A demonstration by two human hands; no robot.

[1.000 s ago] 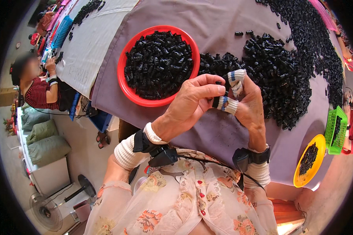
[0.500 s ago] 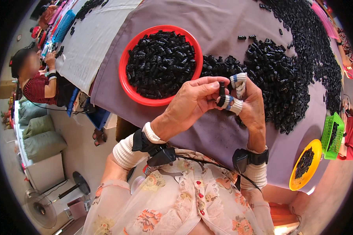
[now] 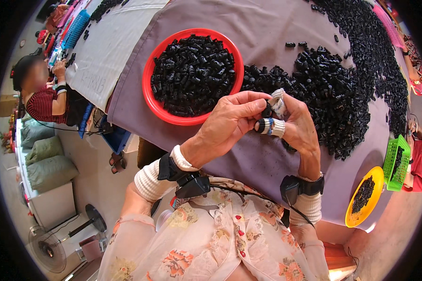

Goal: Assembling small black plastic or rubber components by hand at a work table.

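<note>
My left hand [image 3: 225, 124] pinches a small black plastic part [image 3: 267, 111] between thumb and forefinger. Close against it, my right hand [image 3: 299, 121] has its fingers curled in, with white knitted sleeves on the thumb and a finger. A dark end [image 3: 257, 126] shows at the tip of one sleeve; I cannot tell whether it is a second part or a covering. Left of the hands, a red basin [image 3: 147, 89] is full of similar black parts. A large heap of black parts [image 3: 326, 89] spreads over the cloth beyond and right of my right hand.
A grey-mauve cloth [image 3: 183, 145] covers the table. At the right edge stand a yellow plate [image 3: 379, 180] and a green basket [image 3: 393, 157], both holding black pieces. A co-worker [image 3: 47, 93] sits at the far left. A fan [image 3: 47, 248] stands on the floor.
The black part stood upright between my fingertips; now it is tilted and partly covered by my fingers. My right hand has shifted slightly right and turned. The heap and basin look the same.
</note>
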